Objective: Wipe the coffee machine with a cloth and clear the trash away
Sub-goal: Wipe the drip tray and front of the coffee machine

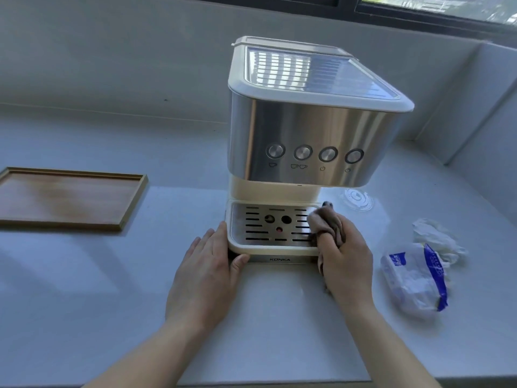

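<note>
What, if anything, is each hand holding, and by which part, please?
The right hand grips the bunched cloth around its middle; the left hand holds nothing, resting against the drip tray.

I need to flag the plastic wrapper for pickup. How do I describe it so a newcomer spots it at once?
Start at the steel-and-cream coffee machine in the middle of the white counter. To its right, past the right hand gripping the brown cloth, lies a crumpled clear plastic wrapper. Its blue printed stripe sets it apart from the plain white crumpled paper just behind it.

Cloth point(326, 221) on drip tray point(238, 219)
</note>
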Available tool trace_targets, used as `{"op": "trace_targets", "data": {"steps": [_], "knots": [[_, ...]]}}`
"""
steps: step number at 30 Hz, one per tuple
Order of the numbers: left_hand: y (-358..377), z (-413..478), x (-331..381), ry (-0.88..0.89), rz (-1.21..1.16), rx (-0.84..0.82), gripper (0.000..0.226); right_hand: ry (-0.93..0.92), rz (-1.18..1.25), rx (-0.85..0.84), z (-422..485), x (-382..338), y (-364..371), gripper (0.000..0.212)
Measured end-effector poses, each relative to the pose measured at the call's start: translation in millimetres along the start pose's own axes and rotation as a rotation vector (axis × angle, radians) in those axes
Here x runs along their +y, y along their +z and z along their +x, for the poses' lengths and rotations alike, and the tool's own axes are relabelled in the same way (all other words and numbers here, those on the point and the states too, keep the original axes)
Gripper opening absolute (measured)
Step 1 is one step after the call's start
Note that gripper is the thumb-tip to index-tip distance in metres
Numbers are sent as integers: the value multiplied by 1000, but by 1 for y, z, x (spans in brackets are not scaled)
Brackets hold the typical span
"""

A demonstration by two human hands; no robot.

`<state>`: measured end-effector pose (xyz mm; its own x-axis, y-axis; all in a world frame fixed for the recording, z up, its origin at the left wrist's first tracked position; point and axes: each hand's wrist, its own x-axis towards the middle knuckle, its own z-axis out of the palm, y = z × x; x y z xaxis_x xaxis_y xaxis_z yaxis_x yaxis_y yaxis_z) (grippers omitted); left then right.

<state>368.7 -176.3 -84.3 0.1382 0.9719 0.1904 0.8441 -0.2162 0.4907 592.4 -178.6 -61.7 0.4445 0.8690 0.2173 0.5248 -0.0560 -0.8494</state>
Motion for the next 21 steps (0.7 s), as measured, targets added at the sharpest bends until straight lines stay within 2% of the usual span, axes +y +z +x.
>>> {"op": "trace_targets", "data": {"steps": [2,5,7,8,11,15,16,19,21], "knots": [[0,0,0,5,5,-6,73,-54,-18,-5,-23,6,1,32],[1,1,0,-1,12,-6,75,-328,-283,81,-47,7,13,46],[2,2,-1,-5,17,-8,71,-529,-430,29,-54,-4,29,46],[2,3,-2,-7,12,-12,68,-572,-466,-21,-55,-13,37,45],[0,4,-3,-21,-80,-10,62,-533,-518,-185,-47,-39,52,48],[-16,3,-1,-65,-375,-20,45,-561,-503,-427,-25,-58,59,53],[-19,2,-2,-77,-448,-3,47,-565,-498,-487,-20,-63,61,57],[-24,-1,-8,-168,-796,48,81,-596,-440,-637,-11,-75,67,75],[-25,-1,-11,-136,-904,110,82,-603,-414,-697,-4,-74,58,95]]}}
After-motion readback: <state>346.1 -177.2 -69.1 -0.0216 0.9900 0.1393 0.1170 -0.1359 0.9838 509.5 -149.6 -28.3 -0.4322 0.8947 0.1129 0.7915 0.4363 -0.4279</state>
